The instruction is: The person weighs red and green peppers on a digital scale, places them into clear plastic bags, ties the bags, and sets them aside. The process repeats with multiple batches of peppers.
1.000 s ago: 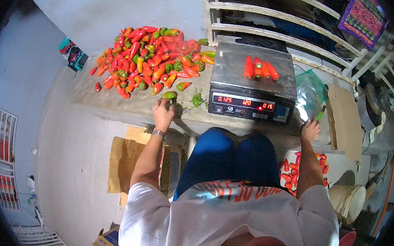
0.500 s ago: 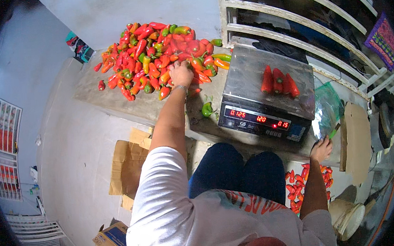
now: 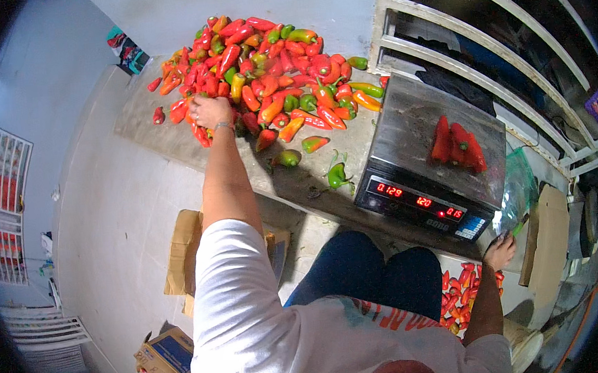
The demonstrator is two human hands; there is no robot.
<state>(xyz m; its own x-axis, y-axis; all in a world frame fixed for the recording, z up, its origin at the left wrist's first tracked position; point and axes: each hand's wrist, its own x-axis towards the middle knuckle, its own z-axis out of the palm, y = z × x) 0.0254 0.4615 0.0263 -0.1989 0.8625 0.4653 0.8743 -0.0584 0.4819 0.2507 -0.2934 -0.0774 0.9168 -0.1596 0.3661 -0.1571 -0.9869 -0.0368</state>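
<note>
A big pile of red, orange and green peppers [image 3: 269, 64] lies on a concrete ledge [image 3: 164, 144]. My left hand [image 3: 211, 113] reaches far out to the pile's left edge, fingers curled down over a few red peppers [image 3: 200, 134]. A digital scale [image 3: 444, 176] with a steel pan and red digits stands on the ledge to the right, with a few red peppers [image 3: 457, 144] on it. My right hand [image 3: 501, 250] is low beside the scale's right corner, gripping the edge of a clear greenish plastic bag [image 3: 518, 192].
Loose green peppers [image 3: 338, 177] lie between pile and scale. More red peppers [image 3: 462, 293] sit in a container by my right knee. Flattened cardboard [image 3: 179, 257] and a small box [image 3: 165, 355] are on the floor at left. A white railing [image 3: 483, 49] runs behind the scale.
My left hand has gone from the ledge's front edge up onto the pile, then leftward to its left side. My right hand has stayed by the bag.
</note>
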